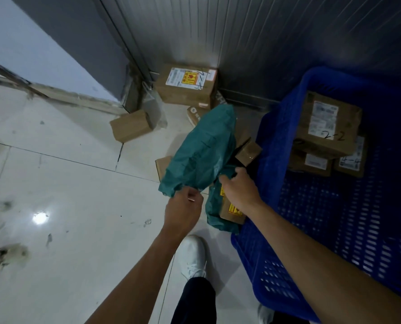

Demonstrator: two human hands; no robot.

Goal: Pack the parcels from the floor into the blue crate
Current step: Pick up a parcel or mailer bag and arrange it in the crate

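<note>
- Left hand [185, 208] is pinching the teal mailer bag [201, 148] by a corner.
- Right hand [239, 191] is gripping its edge, fingers clamped.
- Bag is hanging just beside the blue crate [273, 136], seemingly off the floor [66, 183].

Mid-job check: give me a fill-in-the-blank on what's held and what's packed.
1. The left hand and right hand hold a soft bag parcel coloured ____.
2. The blue crate stands on the person's ____ side.
3. Parcels already inside it are ____ boxes.
4. The sticker-marked box lies on the floor against the ____.

Missing: green; right; cardboard; wall.
</note>
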